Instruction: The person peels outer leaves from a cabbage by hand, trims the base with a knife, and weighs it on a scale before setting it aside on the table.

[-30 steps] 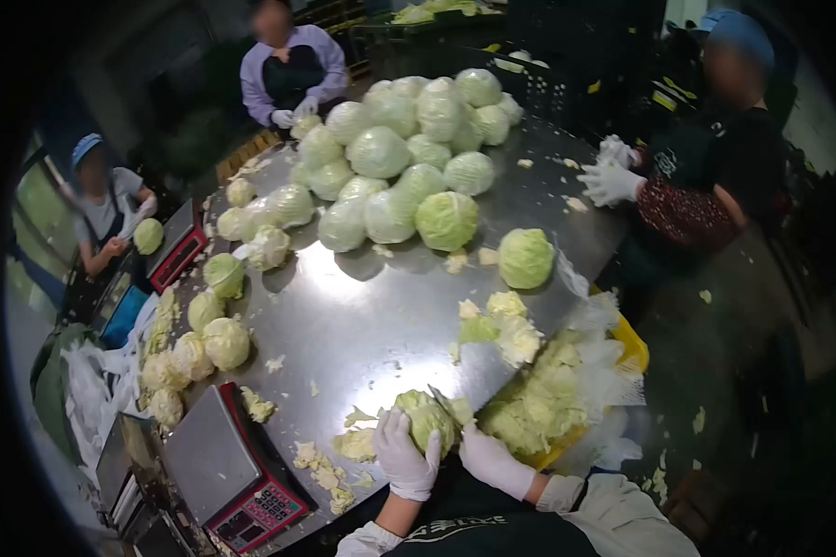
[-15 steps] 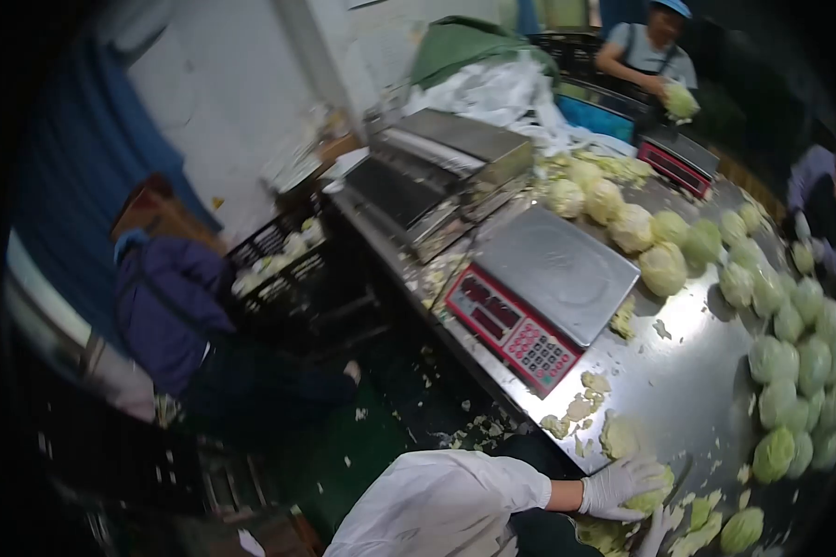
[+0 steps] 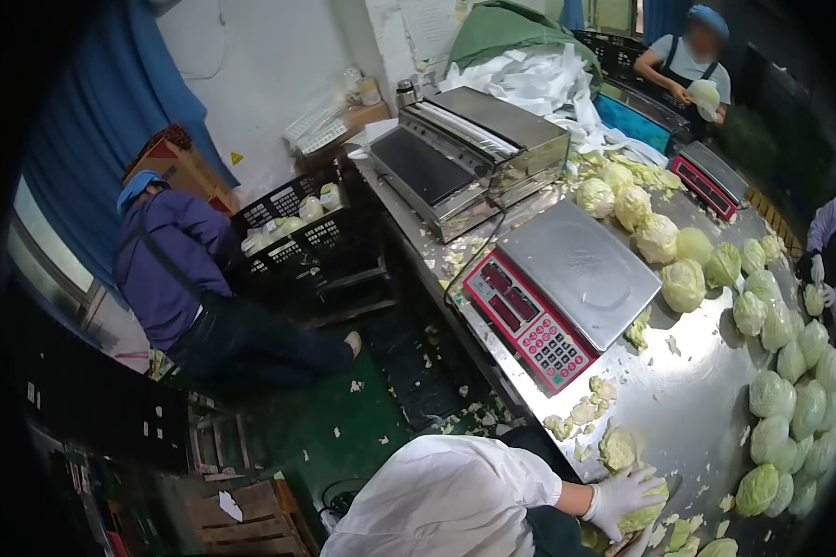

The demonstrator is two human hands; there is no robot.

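Note:
My left hand (image 3: 618, 501), in a white glove, is wrapped over the top and side of a pale green cabbage (image 3: 645, 520) at the table's near edge. My right hand (image 3: 634, 546), also gloved, shows only in part at the bottom edge, close under that cabbage; its fingers are mostly hidden. Just beyond my left hand sits another cabbage (image 3: 620, 447), yellowish and ragged. Loose leaves (image 3: 683, 534) lie to the right of the held cabbage, with part of one more green cabbage (image 3: 718, 548) at the frame's bottom.
A red-framed scale (image 3: 567, 288) stands ahead, with a steel wrapping machine (image 3: 474, 158) behind it. Wrapped cabbages (image 3: 771, 395) line the right side; unwrapped ones (image 3: 657, 239) sit beyond the scale. A person (image 3: 172, 269) bends at a black crate (image 3: 297, 227) on the left. Two other people work across the table.
The view has shifted, so the surroundings sit differently in the frame. My right hand shows less, lower at the bottom edge. My left hand stays on the cabbage.

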